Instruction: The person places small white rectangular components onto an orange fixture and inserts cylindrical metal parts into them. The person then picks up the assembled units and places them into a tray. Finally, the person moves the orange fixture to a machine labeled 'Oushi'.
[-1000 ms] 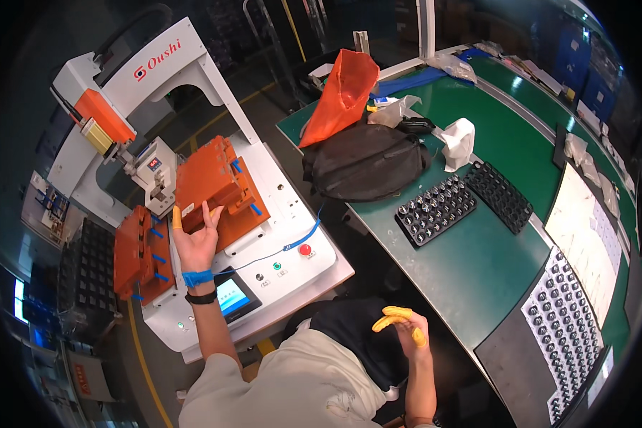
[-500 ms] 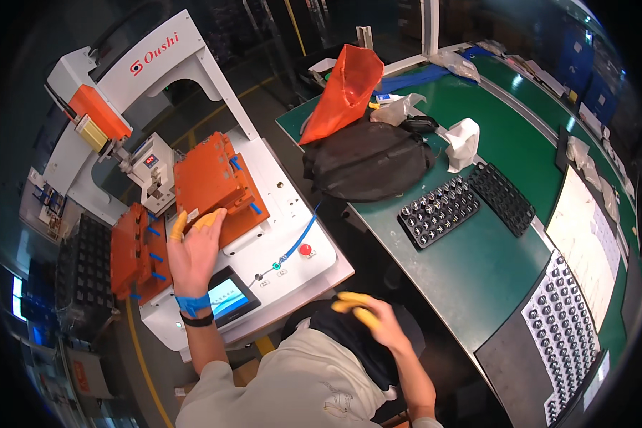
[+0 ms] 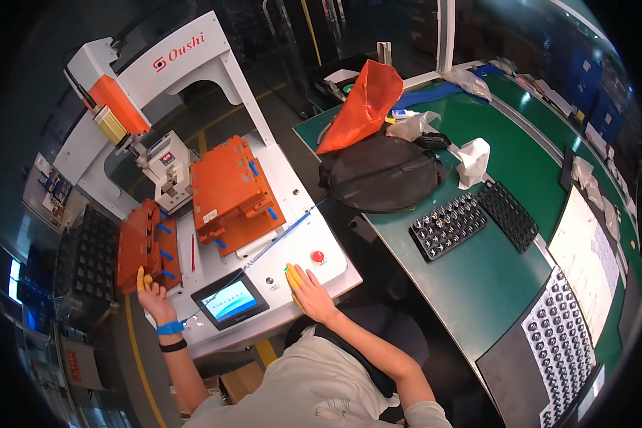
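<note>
My left hand (image 3: 157,298), with yellow finger cots and a blue wrist strap, is at the front corner of the left orange fixture (image 3: 137,246). Its fingers point up, partly apart, holding nothing I can see; whether they touch the fixture is unclear. My right hand (image 3: 309,292), also in yellow finger cots, rests on the white machine's front panel with fingers stretched out, over a green button (image 3: 287,270) that it partly hides. The right orange fixture (image 3: 225,187), with blue handles, sits closed on the machine bed. A blue coiled cord (image 3: 274,246) runs from the strap across the panel.
A touch screen (image 3: 232,298) and red stop button (image 3: 317,257) flank my right hand. The machine head (image 3: 165,164) stands behind the fixtures. On the green table (image 3: 442,292) are black trays (image 3: 448,227), a black bag (image 3: 385,171) and an orange bag (image 3: 364,103).
My left hand has moved from the right orange fixture down to the left one. My right hand has come from above my lap onto the machine panel. The view has shifted slightly.
</note>
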{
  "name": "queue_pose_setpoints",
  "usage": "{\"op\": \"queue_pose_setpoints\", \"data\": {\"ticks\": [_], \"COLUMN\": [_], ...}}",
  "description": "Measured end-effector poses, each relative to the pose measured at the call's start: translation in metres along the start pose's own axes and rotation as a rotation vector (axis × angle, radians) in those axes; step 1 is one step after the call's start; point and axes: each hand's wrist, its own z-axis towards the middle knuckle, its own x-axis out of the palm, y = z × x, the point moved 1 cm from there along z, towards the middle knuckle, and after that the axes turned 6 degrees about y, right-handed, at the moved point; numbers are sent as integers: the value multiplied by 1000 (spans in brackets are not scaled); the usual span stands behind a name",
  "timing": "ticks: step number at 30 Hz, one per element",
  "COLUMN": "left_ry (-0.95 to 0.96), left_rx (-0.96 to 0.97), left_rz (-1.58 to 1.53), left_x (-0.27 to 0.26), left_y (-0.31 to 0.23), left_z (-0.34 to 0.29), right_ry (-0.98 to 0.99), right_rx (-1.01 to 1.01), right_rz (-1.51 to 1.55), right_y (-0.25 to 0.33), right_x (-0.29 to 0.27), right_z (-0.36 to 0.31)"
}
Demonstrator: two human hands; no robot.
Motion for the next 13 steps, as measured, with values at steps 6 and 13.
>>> {"op": "queue_pose_setpoints", "data": {"ticks": [6,13], "left_ry": [-217,279], "left_rx": [-72,-72], "left_rz": [97,563], "left_x": [-37,-59], "left_y": [-2,48], "left_z": [12,132], "right_ry": [-34,-253], "right_rx": [93,135], "right_rz": [-7,289], "right_y": [10,16], "right_x": [9,-9], "right_z": [-2,5]}}
